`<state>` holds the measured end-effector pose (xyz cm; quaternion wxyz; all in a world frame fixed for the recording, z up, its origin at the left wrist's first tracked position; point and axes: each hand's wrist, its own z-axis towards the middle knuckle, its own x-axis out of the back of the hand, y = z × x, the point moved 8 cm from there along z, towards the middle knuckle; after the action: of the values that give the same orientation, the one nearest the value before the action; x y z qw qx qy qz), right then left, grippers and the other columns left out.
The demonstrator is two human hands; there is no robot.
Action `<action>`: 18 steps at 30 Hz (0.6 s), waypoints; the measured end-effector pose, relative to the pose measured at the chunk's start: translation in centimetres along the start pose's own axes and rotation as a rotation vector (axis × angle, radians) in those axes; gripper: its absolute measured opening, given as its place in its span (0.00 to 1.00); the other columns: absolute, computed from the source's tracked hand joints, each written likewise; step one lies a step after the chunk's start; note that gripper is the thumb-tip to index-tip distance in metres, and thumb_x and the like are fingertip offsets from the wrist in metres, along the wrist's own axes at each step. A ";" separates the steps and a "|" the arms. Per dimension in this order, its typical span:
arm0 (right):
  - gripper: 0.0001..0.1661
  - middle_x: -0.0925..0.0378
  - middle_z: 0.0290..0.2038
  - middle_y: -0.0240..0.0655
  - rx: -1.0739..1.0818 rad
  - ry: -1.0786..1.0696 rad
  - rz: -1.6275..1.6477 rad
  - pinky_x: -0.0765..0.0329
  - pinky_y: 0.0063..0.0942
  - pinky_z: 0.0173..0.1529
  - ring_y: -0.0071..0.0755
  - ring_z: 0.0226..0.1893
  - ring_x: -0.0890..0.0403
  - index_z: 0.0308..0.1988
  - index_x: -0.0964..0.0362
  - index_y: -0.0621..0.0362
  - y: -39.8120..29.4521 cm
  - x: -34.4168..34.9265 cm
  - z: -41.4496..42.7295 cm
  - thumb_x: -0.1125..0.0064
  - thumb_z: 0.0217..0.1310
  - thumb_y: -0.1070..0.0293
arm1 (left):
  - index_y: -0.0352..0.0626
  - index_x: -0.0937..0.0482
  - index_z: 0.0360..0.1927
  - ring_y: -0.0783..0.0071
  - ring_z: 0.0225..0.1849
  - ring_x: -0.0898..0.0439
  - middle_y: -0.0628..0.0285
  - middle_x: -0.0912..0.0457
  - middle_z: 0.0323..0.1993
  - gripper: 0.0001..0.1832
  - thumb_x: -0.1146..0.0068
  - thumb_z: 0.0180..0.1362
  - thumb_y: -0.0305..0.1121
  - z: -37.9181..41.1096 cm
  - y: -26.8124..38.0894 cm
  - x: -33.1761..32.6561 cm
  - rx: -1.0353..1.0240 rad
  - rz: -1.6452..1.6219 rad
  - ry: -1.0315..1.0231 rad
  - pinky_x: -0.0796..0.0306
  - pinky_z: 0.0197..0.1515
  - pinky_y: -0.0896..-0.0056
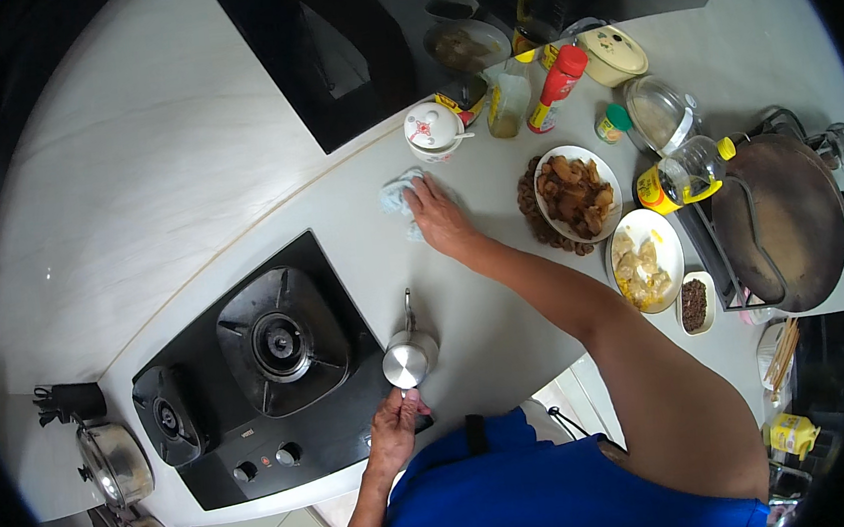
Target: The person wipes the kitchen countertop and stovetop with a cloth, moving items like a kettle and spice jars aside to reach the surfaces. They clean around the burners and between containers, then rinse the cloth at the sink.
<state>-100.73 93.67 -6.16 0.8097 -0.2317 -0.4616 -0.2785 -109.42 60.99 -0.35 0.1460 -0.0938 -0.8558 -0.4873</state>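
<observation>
My right hand [439, 213] rests on a light blue cloth [397, 190] on the grey countertop [488, 333], fingers over its right part. Below the steel pot, my left hand [395, 425] grips a part that my fingers mostly hide. The small steel pot [406, 363] shows a shiny round face and a thin handle pointing to the back; it is at the right edge of the black gas hob [228, 453]. Behind the cloth stands a white lidded jar [433, 128] with a spoon handle sticking out.
Right of my right hand are a bowl of brown food [578, 193], a plate of dumplings [646, 260], a dish of dark granules [695, 305] and a soy sauce bottle [678, 177]. A red-capped bottle [557, 90] stands behind them. A large wok [780, 224] lies far right, steel pots [119, 463] at left.
</observation>
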 end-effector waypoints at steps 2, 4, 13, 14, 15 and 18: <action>0.26 0.31 0.61 0.54 -0.061 0.027 0.008 0.33 0.53 0.66 0.61 0.63 0.31 0.58 0.28 0.67 1.7 1.9 -2.6 0.45 0.59 0.75 | 0.40 0.21 0.39 0.71 0.37 0.19 0.60 0.14 0.31 0.19 0.53 0.76 0.45 0.1 -0.4 -0.3 -0.014 -0.026 -0.015 0.26 0.45 0.66; 0.25 0.30 0.61 0.49 -0.147 0.044 -0.020 0.32 0.52 0.63 0.57 0.61 0.29 0.57 0.27 0.65 4.2 3.6 -4.4 0.45 0.58 0.75 | 0.39 0.21 0.38 0.71 0.37 0.19 0.60 0.14 0.32 0.20 0.53 0.76 0.45 -0.1 -0.7 -0.4 -0.014 -0.092 0.006 0.26 0.46 0.67; 0.19 0.28 0.58 0.43 -0.402 0.195 -0.034 0.31 0.50 0.58 0.50 0.54 0.29 0.51 0.22 0.64 5.8 3.5 -3.1 0.44 0.58 0.75 | 0.40 0.21 0.35 0.78 0.37 0.20 0.62 0.14 0.31 0.21 0.53 0.76 0.46 0.0 1.0 0.4 -0.053 -0.207 0.071 0.28 0.48 0.71; 0.19 0.28 0.58 0.43 -0.318 0.199 0.015 0.30 0.49 0.58 0.50 0.53 0.29 0.50 0.21 0.64 4.1 3.4 -3.5 0.44 0.58 0.75 | 0.40 0.22 0.34 0.78 0.37 0.20 0.62 0.14 0.30 0.21 0.53 0.76 0.46 0.2 2.0 0.9 -0.055 -0.213 0.072 0.29 0.49 0.71; 0.18 0.27 0.57 0.43 -0.248 0.175 0.090 0.30 0.48 0.58 0.49 0.52 0.29 0.50 0.21 0.64 2.5 3.8 -3.9 0.44 0.59 0.76 | 0.40 0.22 0.33 0.78 0.37 0.20 0.62 0.14 0.30 0.21 0.52 0.76 0.46 0.4 2.9 1.7 -0.054 -0.220 0.082 0.29 0.49 0.71; 0.18 0.27 0.57 0.42 -0.119 0.077 0.287 0.27 0.42 0.56 0.47 0.47 0.28 0.49 0.21 0.63 -1.9 5.8 -6.3 0.44 0.59 0.77 | 0.42 0.24 0.31 0.77 0.36 0.21 0.62 0.15 0.29 0.23 0.52 0.75 0.49 2.2 5.4 4.5 -0.072 -0.142 0.128 0.30 0.49 0.70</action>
<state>-95.64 86.91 -3.82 0.8432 -0.3318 -0.3751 -0.1953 -112.32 65.73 4.45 0.1617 -0.0067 -0.8311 -0.5321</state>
